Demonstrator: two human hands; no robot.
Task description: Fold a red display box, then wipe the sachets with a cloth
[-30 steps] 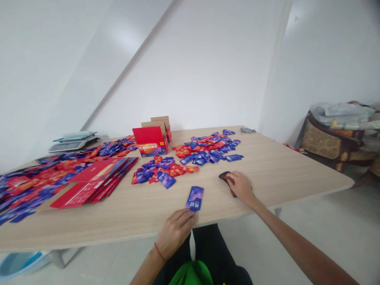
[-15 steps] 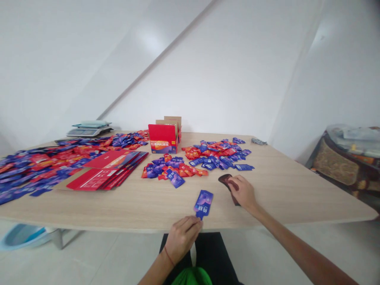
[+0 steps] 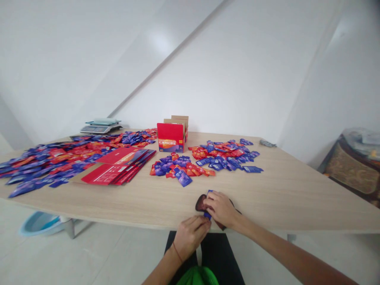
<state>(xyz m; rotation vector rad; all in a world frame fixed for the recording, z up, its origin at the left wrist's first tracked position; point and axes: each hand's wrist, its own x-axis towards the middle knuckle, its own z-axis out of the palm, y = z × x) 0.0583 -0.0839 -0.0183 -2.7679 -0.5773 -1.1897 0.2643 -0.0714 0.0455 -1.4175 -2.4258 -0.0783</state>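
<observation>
At the table's front edge, my left hand (image 3: 191, 233) pinches the narrow end of a blue sachet (image 3: 207, 215). My right hand (image 3: 220, 209) is closed on a dark brown, cloth-like piece (image 3: 200, 203) and presses it over the sachet. Most of the sachet is hidden beneath the hand and the brown piece. Beyond my hands lies a small mixed pile of red and blue sachets (image 3: 183, 176). A larger mixed pile (image 3: 228, 154) spreads farther back to the right.
Flattened red cartons (image 3: 118, 164) lie stacked on the left, beside a broad heap of sachets (image 3: 63, 158). Open red boxes (image 3: 170, 140) stand at the back. A scale (image 3: 101, 128) sits back left. Under the table is a blue basin (image 3: 38, 225).
My right hand has moved left and nearer with the brown piece, from beside the sachet to on top of it. My left hand still pinches the sachet's end. The view has shifted slightly.
</observation>
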